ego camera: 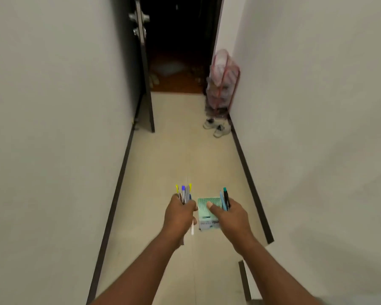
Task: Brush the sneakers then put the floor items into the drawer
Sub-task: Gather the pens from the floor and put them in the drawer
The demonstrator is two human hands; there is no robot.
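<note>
Your left grip (180, 214) is fisted on the pen bunch (184, 193). Your right grip (229, 216) pinches the box (207, 205) plus spare pens (224, 199). Overloaded, so the box could slip w/ any jolt.

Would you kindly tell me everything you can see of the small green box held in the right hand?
The box is small, flat and rectangular, seemingly cardboard, pale green and white. Thin dark-green stripes run lengthwise over its far half and fade out toward the middle. Blurred print crosses the near end. Its long side points away from the person, and it is held above the floor. The right hand holds it, thumb pressed on its top face, together with two pens.
</note>
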